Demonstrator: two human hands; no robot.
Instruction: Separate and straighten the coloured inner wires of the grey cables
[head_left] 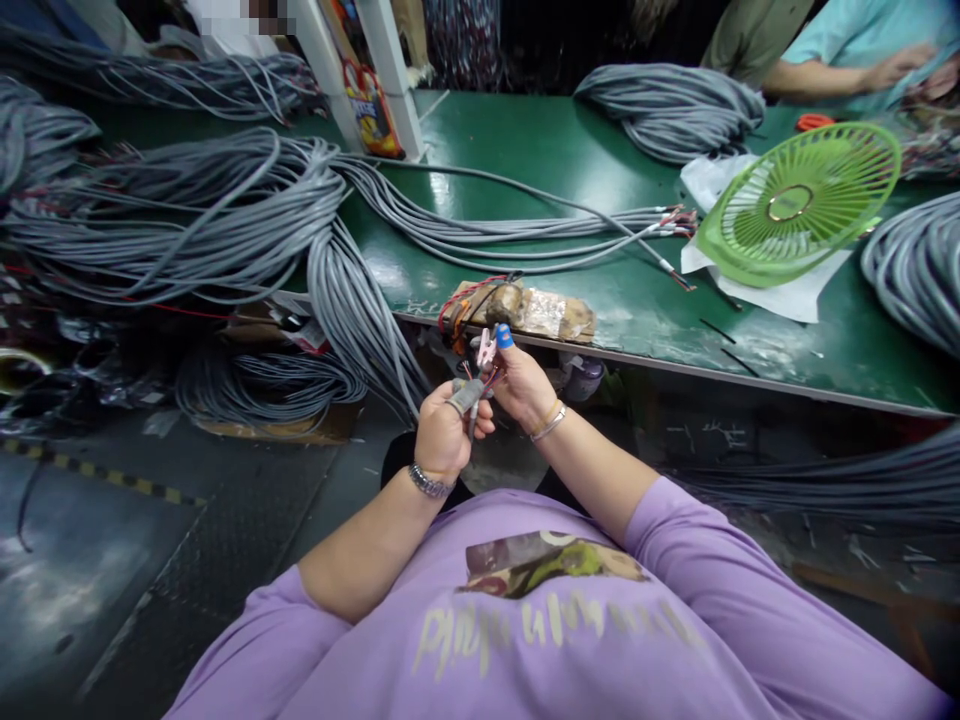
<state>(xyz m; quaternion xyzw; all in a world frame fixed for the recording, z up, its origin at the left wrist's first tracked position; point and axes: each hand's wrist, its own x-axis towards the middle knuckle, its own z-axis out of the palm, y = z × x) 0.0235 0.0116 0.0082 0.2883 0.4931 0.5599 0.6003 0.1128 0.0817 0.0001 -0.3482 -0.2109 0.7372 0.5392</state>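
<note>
Left hand: left hand [444, 432], steel watch on the wrist, closed around the grey sheathed cable end [466, 397], held below the tabletop edge.
Right hand: right hand [523, 383], thin bracelet on the wrist, blue tape on one fingertip, pinching a small pink clip-like part [486, 349] at the thin red and dark stripped wires [487, 378] fanning out of the cable end.
Cable end: between both hands, just in front of the tabletop edge, above the lap.
Tabletop: glossy green tabletop [570, 170], worn at the near edge.
Taped block: brown block wrapped in clear tape [541, 312], on the near edge, just beyond the hands, red wire loops at its left end.
Cable bundles: large grey cable bundle [225, 215] draped over the left end and hanging down; coiled grey cable bundle [671, 108] at the far side.
Fan: round lime-green plastic fan [799, 203], tilted, on white paper at the right.
Co-worker: forearm and hand in a light blue sleeve [862, 40], far right corner.
</note>
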